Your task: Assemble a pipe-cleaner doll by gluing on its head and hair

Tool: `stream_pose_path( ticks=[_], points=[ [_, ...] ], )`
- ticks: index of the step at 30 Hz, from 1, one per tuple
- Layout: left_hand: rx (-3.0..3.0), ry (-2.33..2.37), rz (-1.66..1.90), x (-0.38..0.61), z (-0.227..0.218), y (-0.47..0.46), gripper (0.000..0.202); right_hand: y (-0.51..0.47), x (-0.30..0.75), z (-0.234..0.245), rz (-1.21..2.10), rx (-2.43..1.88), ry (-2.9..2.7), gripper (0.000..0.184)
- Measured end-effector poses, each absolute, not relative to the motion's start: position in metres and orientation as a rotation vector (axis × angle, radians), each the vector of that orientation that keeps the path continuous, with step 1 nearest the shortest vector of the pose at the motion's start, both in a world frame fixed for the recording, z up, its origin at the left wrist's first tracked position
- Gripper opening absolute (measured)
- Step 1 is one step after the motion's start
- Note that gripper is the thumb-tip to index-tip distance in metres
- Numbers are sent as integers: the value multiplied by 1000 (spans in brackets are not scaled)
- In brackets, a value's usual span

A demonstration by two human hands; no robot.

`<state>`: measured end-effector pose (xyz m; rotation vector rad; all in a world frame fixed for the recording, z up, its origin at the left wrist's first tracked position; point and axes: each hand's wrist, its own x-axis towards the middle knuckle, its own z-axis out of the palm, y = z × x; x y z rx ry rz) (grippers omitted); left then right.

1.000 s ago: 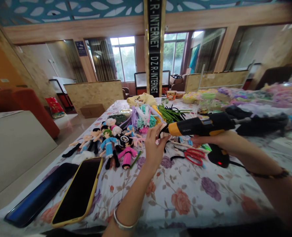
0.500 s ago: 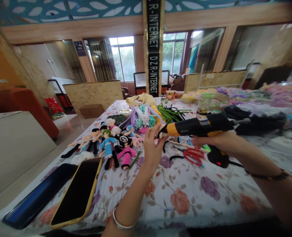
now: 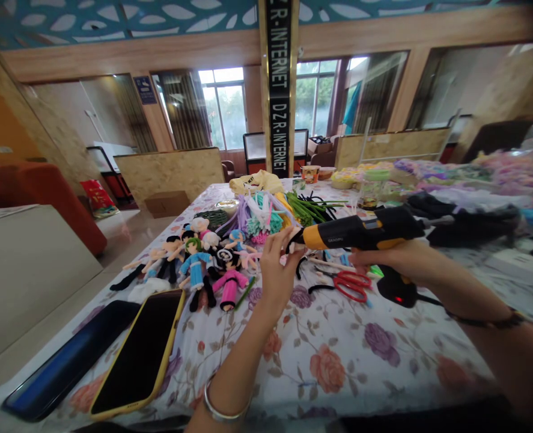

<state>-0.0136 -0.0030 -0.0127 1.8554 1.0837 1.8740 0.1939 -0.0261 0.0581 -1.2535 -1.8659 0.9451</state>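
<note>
My right hand (image 3: 386, 258) is wrapped round the handle of a black and yellow hot glue gun (image 3: 347, 233), its nozzle pointing left. At the nozzle, my left hand (image 3: 277, 264) pinches a small piece with black and pale parts (image 3: 294, 242); the fingers hide most of it. Left of that hand lies a group of small fuzzy dolls, among them one in blue with green hair (image 3: 195, 261) and one in pink (image 3: 230, 282). Below the glue gun lie red-handled scissors (image 3: 353, 285) and short black stems.
Bundles of coloured pipe cleaners (image 3: 266, 216) lie behind my left hand. Two phones, one in a yellow case (image 3: 137, 355) and one dark blue (image 3: 72, 361), rest at the front left of the flowered tablecloth (image 3: 293, 373). Black bags (image 3: 469, 222) and pastel material (image 3: 496, 177) are heaped on the right.
Almost nothing differs. Both hands keep the glue gun's nozzle against the small piece, and the whole view has shifted very slightly.
</note>
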Motion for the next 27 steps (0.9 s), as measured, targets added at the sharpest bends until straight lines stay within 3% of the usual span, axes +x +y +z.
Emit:
stream_pose_path(
  ticks=[27],
  points=[
    [1799, 1043, 1851, -12, -15, -1, 42, -22, 200, 58, 964, -1280, -1818, 27]
  ],
)
